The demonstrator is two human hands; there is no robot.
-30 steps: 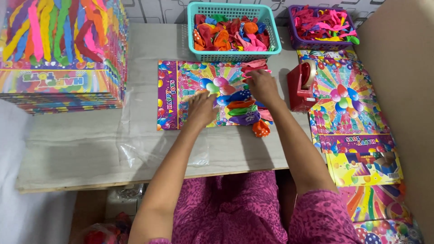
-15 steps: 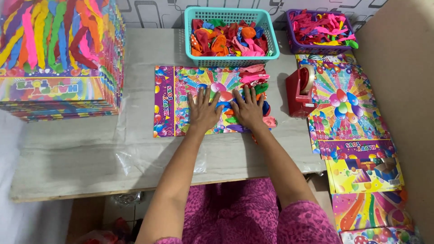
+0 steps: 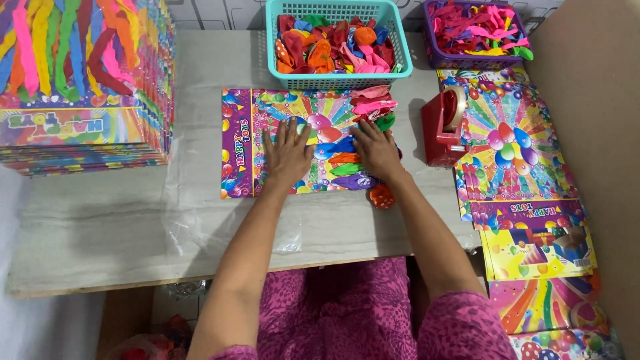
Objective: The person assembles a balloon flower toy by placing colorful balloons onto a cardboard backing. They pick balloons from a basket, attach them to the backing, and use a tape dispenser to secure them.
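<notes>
1. Grey, stone-look table point(image 3: 100, 220) fills the head view, with a tiled wall edge at the top and a plain beige wall on the person's right.
2. At the middle of the table lies a colourful printed card sheet point(image 3: 267, 113), flat, its purple strip towards the left.
3. Across the right half of that sheet sits a row of loose balloons point(image 3: 347, 160), uninflated, in pink, green, blue, orange and purple; an orange dotted one lies just off the sheet's lower right corner.
4. Left hand point(image 3: 288, 152) rests palm down on the sheet, fingers spread flat, holding nothing, just beside the balloons.
5. Right hand point(image 3: 377, 150) lies palm down on top of the balloons, fingers spread, pressing rather than closing round them.
6. Behind the sheet, touching its far edge, stands a teal basket point(image 3: 273, 47) full of mixed balloons.
7. To its right is a purple basket point(image 3: 432, 59) holding mostly pink ones.
8. A red tape dispenser point(image 3: 441, 130) stands just right of the right hand, near but apart.
9. A tall stack of printed sheets point(image 3: 80, 100) stands at the far left.
10. More printed cards point(image 3: 520, 173) lie overlapping down the right side.
11. Clear plastic film point(image 3: 193, 227) lies on the table below the sheet's left side.
</notes>
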